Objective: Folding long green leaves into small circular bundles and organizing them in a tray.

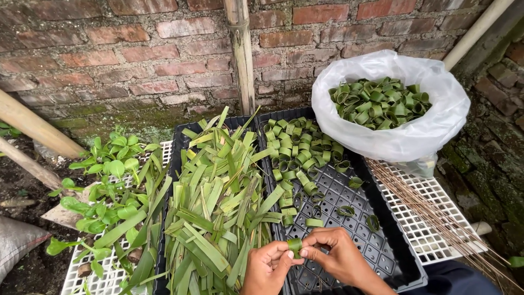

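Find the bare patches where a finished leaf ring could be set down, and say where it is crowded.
Bare grid shows in the black tray between the ring pile, a few stray rings and the hands. The white rack has bare grid right of the tray, left of the sticks. Crowded: the leaf strips, the bag of rings.

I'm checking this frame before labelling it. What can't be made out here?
- Head view: the leaf ring is mostly covered by the fingers of the left hand and right hand.
- Both wrists are cut off by the bottom edge.
- The white bag hides the tray corner behind it.
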